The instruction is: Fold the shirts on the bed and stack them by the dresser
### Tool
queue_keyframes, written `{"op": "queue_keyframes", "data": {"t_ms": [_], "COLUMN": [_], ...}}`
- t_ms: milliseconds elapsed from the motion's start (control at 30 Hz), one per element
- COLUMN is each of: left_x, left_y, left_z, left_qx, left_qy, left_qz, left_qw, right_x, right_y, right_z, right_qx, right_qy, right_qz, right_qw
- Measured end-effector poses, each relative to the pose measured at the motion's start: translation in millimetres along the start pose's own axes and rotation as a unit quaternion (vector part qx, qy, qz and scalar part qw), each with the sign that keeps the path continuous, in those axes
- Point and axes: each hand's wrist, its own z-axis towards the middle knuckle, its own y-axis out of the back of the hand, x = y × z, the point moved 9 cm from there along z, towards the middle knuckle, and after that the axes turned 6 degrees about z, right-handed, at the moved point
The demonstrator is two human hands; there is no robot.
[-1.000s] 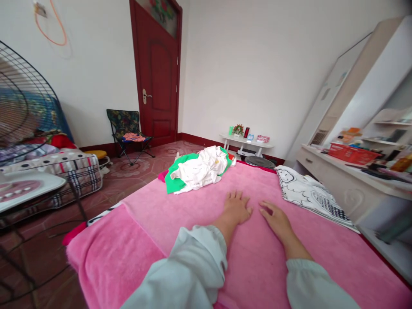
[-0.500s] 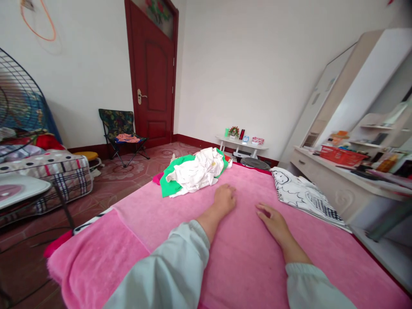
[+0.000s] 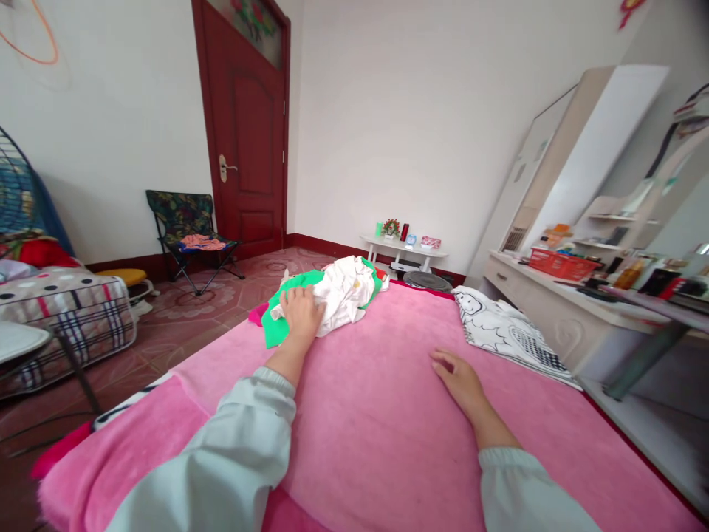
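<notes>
My left hand (image 3: pixel 302 316) is on the near left part of a crumpled white garment (image 3: pixel 346 292), with its fingers curled over the cloth. The fingertips are sunk in the folds and partly hidden. Under the white garment lies a bright green cloth (image 3: pixel 275 331), showing at the left and at the back. My right hand (image 3: pixel 459 377) rests low over the pink blanket (image 3: pixel 388 414), empty, its fingers loosely bent and the thumb apart. To its right a white garment with black line drawings (image 3: pixel 501 329) lies flat near the blanket's edge.
A dressing table (image 3: pixel 532 295) with a red basket (image 3: pixel 562 264) runs along the right side. Beyond the bed stands a low white shelf (image 3: pixel 407 244) with small items. On the left are a folding chair (image 3: pixel 188 229), a red door (image 3: pixel 249 140) and a checked bundle (image 3: pixel 72 310).
My left hand has moved left from the bare blanket onto the white garment. My right hand has stayed almost in place over the blanket. The whole view has turned slightly right.
</notes>
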Motion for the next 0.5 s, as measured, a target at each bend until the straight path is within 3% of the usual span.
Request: {"op": "queue_keyframes", "data": {"t_ms": [200, 267, 333, 433, 500], "left_x": [-35, -61, -102, -179, -223], "left_y": [6.6, 11.8, 20.7, 41.0, 61.1], "left_z": [-1, -11, -33, -91, -143], "left_qx": [0.050, 0.073, 0.097, 0.167, 0.248], "left_qy": [-0.060, -0.089, -0.152, -0.329, -0.485], "left_qz": [-0.041, -0.091, -0.160, -0.252, -0.268], "left_qw": [0.996, 0.989, 0.971, 0.895, 0.794], "right_x": [2, 4, 7, 16, 24], "right_y": [0, 3, 8, 14, 14], "right_z": [-1, -1, -2, -4, -6], "right_qx": [-0.001, -0.015, -0.042, -0.070, -0.058], "right_qy": [-0.001, -0.019, -0.045, -0.075, -0.086], "right_qz": [0.008, 0.030, 0.069, 0.181, 0.257], "right_qw": [1.000, 0.999, 0.996, 0.978, 0.961]}}
